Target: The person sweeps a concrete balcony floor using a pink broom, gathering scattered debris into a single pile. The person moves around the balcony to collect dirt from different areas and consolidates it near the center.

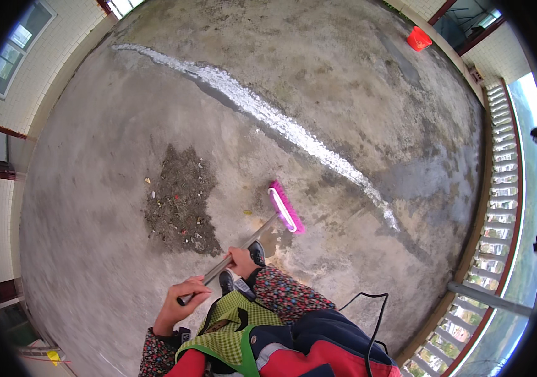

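A push broom (286,207) with pink bristles rests its head on the concrete floor, just right of a dark patch of swept dirt and debris (183,202). Its metal handle runs down-left towards my body. My left hand (186,299) is closed around the handle near its dark end. Farther down the shaft, close to my shoes, my right hand (242,263) grips it. Beyond the broom head, a long strip of white material (268,115) crosses the floor diagonally.
A red bucket (419,39) stands by the wall at the upper right. A balustrade (499,198) borders the right side, and a tiled wall with windows (11,52) the left. A black cable (381,311) loops beside my body. Damp patches mark the floor.
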`<state>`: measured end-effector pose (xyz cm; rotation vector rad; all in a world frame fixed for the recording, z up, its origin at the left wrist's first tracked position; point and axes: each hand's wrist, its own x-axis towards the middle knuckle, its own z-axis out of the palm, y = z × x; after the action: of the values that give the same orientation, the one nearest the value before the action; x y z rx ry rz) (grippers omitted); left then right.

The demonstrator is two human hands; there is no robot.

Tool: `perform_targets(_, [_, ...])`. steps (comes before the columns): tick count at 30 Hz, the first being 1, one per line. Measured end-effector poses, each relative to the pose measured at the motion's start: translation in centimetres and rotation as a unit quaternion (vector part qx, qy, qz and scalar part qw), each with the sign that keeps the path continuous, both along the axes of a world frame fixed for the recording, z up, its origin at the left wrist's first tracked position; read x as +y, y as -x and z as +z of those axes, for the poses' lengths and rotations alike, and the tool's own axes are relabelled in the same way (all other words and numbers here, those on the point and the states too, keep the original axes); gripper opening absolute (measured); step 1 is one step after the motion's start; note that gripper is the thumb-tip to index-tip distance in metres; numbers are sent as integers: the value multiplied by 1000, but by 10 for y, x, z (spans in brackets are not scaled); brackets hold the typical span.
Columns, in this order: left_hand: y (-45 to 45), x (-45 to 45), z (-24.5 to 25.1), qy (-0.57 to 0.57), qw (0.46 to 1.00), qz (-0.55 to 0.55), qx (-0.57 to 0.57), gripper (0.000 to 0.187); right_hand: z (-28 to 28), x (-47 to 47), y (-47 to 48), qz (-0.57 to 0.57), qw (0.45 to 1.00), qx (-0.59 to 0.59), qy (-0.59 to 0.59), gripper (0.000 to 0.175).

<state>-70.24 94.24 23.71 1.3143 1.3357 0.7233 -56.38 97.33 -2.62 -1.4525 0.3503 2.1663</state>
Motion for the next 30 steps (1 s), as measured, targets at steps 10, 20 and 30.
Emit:
perform_targets(10, [20, -9, 66, -9, 978, -115, 174, 14, 27, -24, 122, 13, 966, 259, -4, 20])
perform_targets(20, [6, 13, 95, -90, 975, -155, 131, 10, 92, 24, 61, -6, 988, 130, -79, 15])
perform_targets(30, [-34, 50, -41, -21, 998, -54, -29, 7, -33, 62, -53, 102, 974, -126, -157, 10])
